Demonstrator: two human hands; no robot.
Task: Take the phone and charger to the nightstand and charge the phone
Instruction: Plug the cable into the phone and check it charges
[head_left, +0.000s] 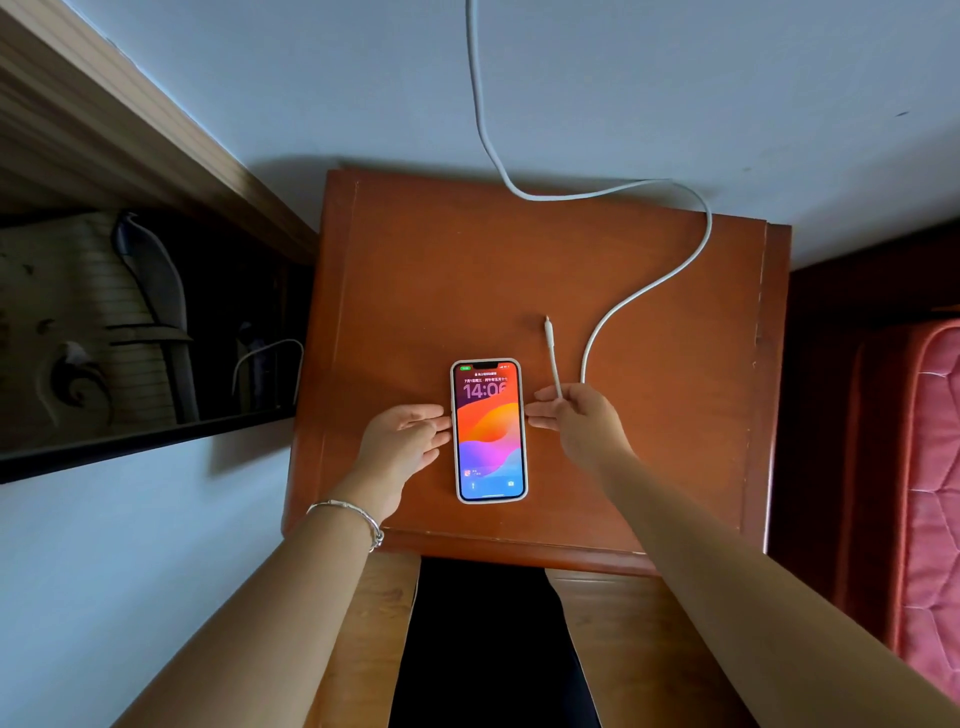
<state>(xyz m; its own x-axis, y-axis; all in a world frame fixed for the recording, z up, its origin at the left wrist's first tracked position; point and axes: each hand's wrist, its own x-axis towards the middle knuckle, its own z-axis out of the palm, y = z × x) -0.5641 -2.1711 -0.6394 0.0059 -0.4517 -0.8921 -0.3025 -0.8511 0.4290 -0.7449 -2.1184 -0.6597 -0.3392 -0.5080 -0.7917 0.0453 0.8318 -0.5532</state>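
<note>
Phone (489, 431) lies flat and face up near the middle of the reddish-brown nightstand surface (441, 270). Its screen is lit and shows 14:06, its top end points to 12 o'clock, and it wears a pale case.

Nearest the camera, at 6 o'clock, dark trousers (488, 649) show between the two bare forearms, just below the surface's front edge. A thin silver bracelet (348, 512) circles the left wrist.

The left hand (402, 441) sits at 9 o'clock of the phone. Its grip is loose, the fingers straight and spread, their tips touching the phone's left edge and holding nothing.

The right hand (582, 421) sits at 3 o'clock of the phone. Its grip is a pinch of thumb and forefinger on the white charging cable (649, 291), while the other fingers reach out to the phone's right edge.

From that pinch the cable's short free end runs toward 12 o'clock and ends in the plug (548, 327), which lies at 1 o'clock of the phone, apart from it and not inserted.

The rest of the cable loops out toward 2 o'clock, curves back across the far edge and climbs the pale wall (779, 78) at 12 o'clock.

A red quilted mattress (930, 467) lies at 3 o'clock of the surface, and a dark framed panel (130, 332) at 9 o'clock.
</note>
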